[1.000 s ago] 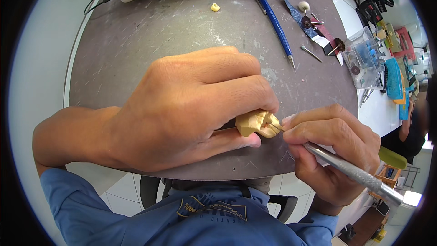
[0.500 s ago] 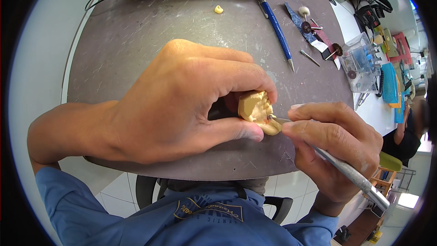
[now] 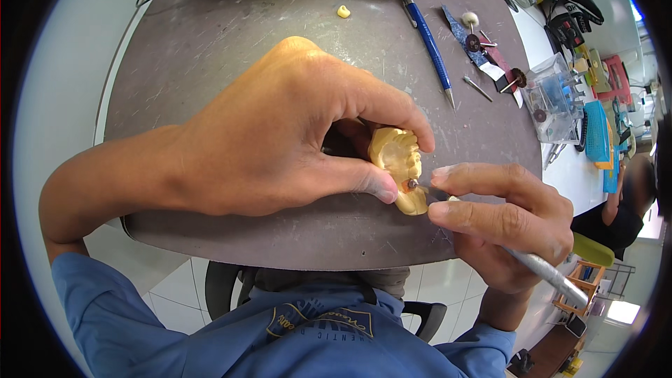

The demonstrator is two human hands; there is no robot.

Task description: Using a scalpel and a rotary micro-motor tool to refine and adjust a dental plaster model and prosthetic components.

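Head view, L hand (image 3: pixel 280 126) grips dental model (image 3: pixel 395 152), R hand (image 3: pixel 514 218) beside it w/ tool (image 3: pixel 549 274)

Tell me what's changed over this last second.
The left hand has rolled, knuckles going away from the body, turning the yellow model so more of its arch shows. The right hand has shifted the tool's handle end left. Neither let go. The pen and small yellow piece lie as before.
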